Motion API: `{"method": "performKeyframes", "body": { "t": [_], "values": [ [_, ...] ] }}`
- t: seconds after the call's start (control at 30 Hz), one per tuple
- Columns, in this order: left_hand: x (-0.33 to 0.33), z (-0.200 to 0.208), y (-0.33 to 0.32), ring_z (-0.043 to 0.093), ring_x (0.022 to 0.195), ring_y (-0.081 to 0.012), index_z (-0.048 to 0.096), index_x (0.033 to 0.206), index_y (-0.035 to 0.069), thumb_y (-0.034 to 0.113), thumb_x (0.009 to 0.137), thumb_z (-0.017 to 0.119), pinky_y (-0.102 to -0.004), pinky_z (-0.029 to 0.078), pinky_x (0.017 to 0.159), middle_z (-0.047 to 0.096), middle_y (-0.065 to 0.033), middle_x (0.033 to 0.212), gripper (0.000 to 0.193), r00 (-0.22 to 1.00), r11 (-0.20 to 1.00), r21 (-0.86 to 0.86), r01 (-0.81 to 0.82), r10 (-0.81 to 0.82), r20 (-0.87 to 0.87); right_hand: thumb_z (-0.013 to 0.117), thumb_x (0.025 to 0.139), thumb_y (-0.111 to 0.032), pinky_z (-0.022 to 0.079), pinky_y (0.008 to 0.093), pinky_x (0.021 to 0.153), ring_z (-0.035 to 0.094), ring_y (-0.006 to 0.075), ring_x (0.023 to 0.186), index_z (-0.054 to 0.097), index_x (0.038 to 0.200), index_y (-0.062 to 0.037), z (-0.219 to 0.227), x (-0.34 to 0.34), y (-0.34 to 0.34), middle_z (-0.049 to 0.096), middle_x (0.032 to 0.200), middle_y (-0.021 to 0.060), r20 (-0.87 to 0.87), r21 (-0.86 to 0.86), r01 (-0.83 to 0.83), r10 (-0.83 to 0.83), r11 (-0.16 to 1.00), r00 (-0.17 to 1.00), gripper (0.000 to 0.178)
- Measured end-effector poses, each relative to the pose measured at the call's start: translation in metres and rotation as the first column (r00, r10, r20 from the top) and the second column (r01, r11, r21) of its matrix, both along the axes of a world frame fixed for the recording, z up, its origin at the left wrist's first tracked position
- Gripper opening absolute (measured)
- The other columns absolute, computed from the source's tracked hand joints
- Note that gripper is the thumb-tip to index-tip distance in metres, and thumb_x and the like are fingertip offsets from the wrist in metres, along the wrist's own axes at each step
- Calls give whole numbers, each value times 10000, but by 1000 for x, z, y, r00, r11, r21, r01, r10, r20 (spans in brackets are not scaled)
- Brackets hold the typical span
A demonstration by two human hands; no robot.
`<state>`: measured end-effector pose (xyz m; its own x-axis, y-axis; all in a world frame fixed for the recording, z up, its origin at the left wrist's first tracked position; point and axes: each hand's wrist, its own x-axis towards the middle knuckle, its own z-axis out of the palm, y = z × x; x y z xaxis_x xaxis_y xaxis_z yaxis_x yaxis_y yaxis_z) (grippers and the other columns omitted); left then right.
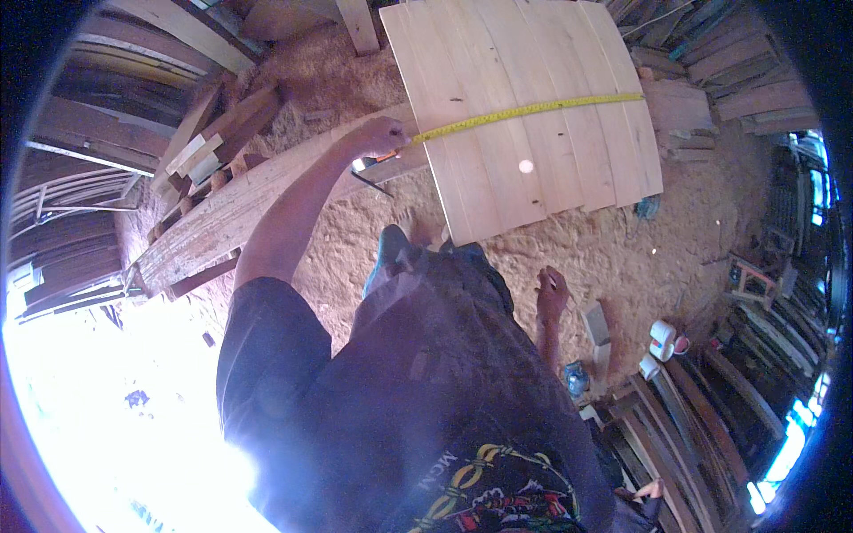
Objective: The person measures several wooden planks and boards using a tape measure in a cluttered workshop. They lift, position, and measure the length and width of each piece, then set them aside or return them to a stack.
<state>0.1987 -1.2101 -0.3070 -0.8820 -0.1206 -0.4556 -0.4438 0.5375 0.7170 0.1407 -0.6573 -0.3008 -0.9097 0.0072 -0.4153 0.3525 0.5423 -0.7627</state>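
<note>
A yellow tape measure blade [533,108] stretches across a pale panel of wooden boards [498,71], reaching the panel's right edge. My left hand [386,138] is closed on the tape measure just off the panel's left edge. An orange and dark part [384,158] shows under my fingers; my hand hides most of the case. Down by my right side hangs my right hand [553,293], apart from the panel, with its fingers curled. Something small and whitish shows between those fingers, too small to name.
A long thick plank [213,226] lies under the panel's left side. Stacked timber [115,124] lines the left, and more boards [702,417] lie at the lower right. White containers [661,339] and a wood block [595,322] are on the sawdust-covered ground [702,213].
</note>
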Motion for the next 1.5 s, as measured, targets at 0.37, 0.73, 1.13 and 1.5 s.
{"method": "performKeyframes", "body": {
  "t": [0.37, 0.73, 1.13, 1.5],
  "values": [
    [5, -18, -20, 660, 754, -204, 723, 954, 17, 350, 968, 665, -396, 529, 737, 711, -110, 824, 338, 997, 990, -122, 65, -70, -37, 739, 946, -234, 576, 300, 628, 716, 165, 847, 713, 1125, -36, -27, 3, 17, 741, 948, 58, 49, -33, 1, 0, 999, 999, 268],
    [10, -13, -22, 669, 755, -186, 718, 930, 24, 372, 971, 668, -383, 533, 724, 713, -91, 801, 353, 1000, 1000, -2, -19, 19, -15, 707, 968, -291, 590, 395, 791, 708, 237, 1022, 649, 1258, -52, -76, 24, 60, 713, 1140, 79, 312, -13, 55, -48, 998, 949, 380],
    [16, -9, -24, 596, 682, -165, 692, 891, 6, 363, 930, 706, -383, 505, 663, 665, -85, 747, 359, 999, 992, -129, 4, -9, -36, 763, 915, -304, 575, 352, 603, 748, 222, 798, 712, 1110, -87, -132, 46, 84, 763, 962, 84, 446, -139, 190, -109, 972, 888, 297],
    [20, -18, -30, 623, 641, -122, 657, 893, 13, 268, 987, 669, -308, 488, 565, 627, -39, 723, 272, 990, 958, 252, -139, 133, 40, 742, 910, -282, 609, 375, 628, 731, 222, 767, 736, 1068, -12, -116, 59, 27, 747, 906, 117, 251, -9, -4, 6, 1000, 968, 312]
  ]
}}
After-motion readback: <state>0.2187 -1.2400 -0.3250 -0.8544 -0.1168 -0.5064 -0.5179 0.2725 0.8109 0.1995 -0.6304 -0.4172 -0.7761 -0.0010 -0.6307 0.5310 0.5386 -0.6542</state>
